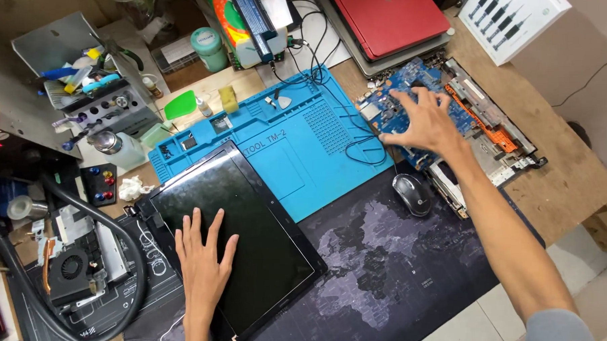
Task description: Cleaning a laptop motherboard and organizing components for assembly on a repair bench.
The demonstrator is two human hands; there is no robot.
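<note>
— On the dark mat (pixel 387 268) near me, what is your left hand (pixel 200 261) doing?

— It lies flat, fingers spread, on the black laptop screen (pixel 251 219), pressing and gripping nothing. That screen sits tilted, one corner over the blue work mat (pixel 302 143).

— And your right hand (pixel 426 122)?

— I've reached it out, fingers splayed and loose, onto the blue circuit board (pixel 395 107) in the opened laptop base (pixel 497 137). Nothing is clasped in it.

— Any packages?

— One white box (pixel 516 12) printed with a row of screwdrivers, far right corner; one round green tub (pixel 209 47) at the back; one red laptop (pixel 389 16) beside the box.

— Room to move?

— One grey mouse (pixel 412 193) lies just beside the base. Between my arms the dark mat is open. The base nearly reaches the surface's (pixel 566 175) right edge.
</note>
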